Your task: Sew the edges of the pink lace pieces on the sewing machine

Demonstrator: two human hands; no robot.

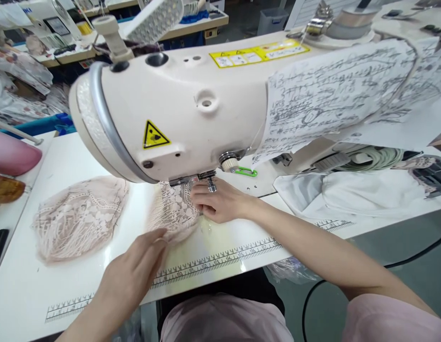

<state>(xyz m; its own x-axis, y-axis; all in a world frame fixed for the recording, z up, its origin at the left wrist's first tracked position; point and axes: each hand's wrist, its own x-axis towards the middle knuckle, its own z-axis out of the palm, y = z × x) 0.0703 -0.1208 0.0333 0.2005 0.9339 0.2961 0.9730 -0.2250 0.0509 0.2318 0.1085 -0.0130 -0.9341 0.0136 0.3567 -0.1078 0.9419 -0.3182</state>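
A small piece of pale pink lace (174, 211) lies under the needle area of a cream sewing machine (185, 109). My right hand (216, 202) rests on the lace's right edge, just below the presser foot (192, 180), fingers curled and pressed on the fabric. My left hand (135, 270) lies flat on the lace's near edge, fingers together and stretched out. The lace under the machine head is partly hidden.
A pile of pink lace pieces (78, 218) sits on the white table (45, 285) to the left. A printed ruler strip (213, 261) runs along the front edge. White cloth (349, 194) lies right of the machine. A patterned paper (330, 95) hangs on the machine arm.
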